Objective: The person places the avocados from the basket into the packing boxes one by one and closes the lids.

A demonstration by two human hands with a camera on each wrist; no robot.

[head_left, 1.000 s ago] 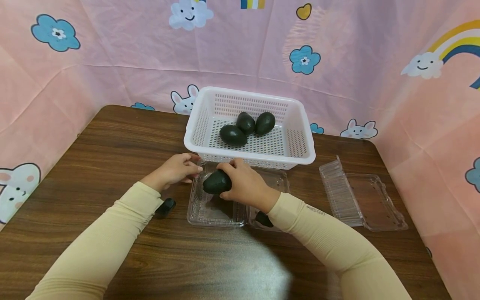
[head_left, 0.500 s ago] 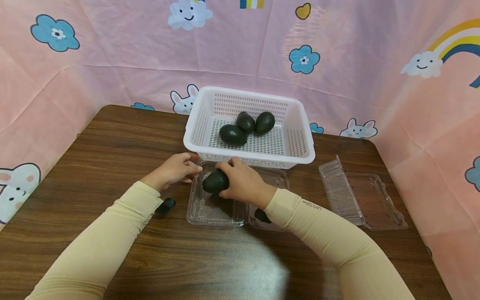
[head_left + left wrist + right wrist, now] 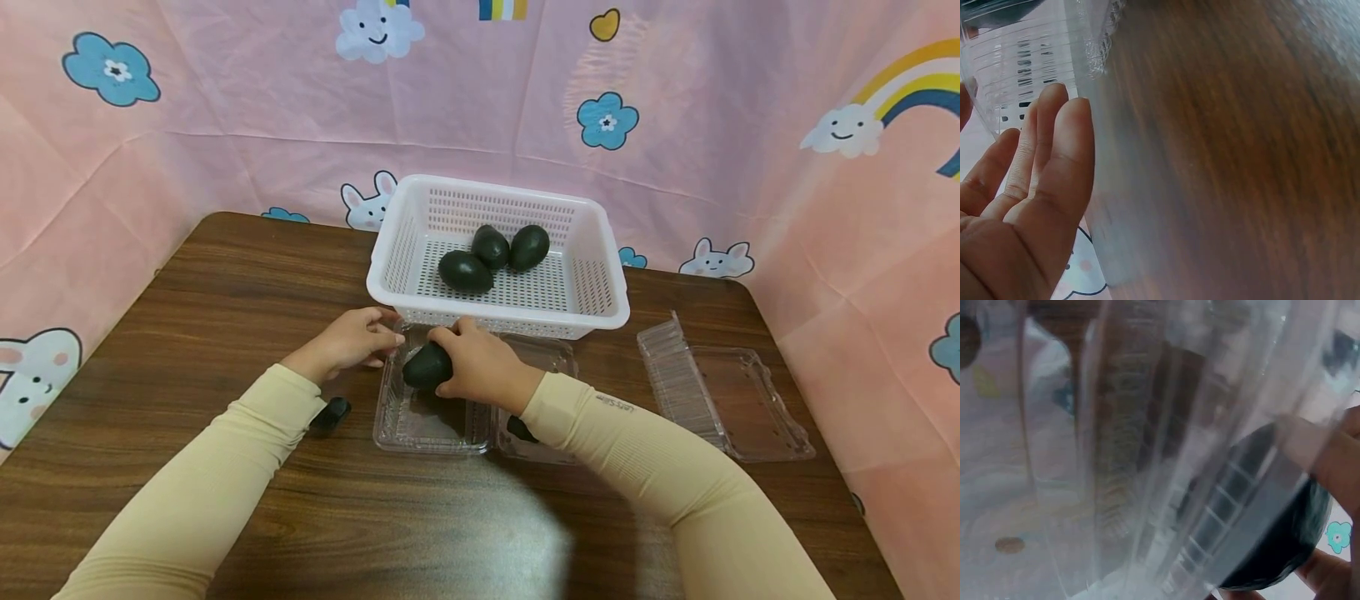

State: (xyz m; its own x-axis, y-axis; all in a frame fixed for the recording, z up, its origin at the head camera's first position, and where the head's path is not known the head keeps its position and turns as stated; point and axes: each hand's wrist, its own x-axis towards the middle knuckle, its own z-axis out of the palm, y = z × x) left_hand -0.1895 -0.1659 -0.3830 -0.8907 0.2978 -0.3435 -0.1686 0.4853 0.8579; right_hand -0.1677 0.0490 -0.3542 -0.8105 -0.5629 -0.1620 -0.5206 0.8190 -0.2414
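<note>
My right hand (image 3: 459,360) grips a dark green avocado (image 3: 424,367) just above the far end of an open clear plastic clamshell box (image 3: 427,425). In the right wrist view the avocado (image 3: 1279,550) shows blurred through the clear plastic, with a fingertip (image 3: 1335,462) on it. At the box's far left corner, my left hand (image 3: 384,338) pinches the rim. The left wrist view has its fingers (image 3: 1054,150) lying along the ribbed clear wall (image 3: 1022,62).
A white perforated basket (image 3: 390,250) just behind the box holds three more avocados (image 3: 465,271). A second open clamshell (image 3: 723,400) lies at the right. The brown wooden table (image 3: 187,317) is backed by a pink cartoon cloth.
My right hand has carried the avocado slightly left and lower over the box. The left hand has stayed on the box's corner.
</note>
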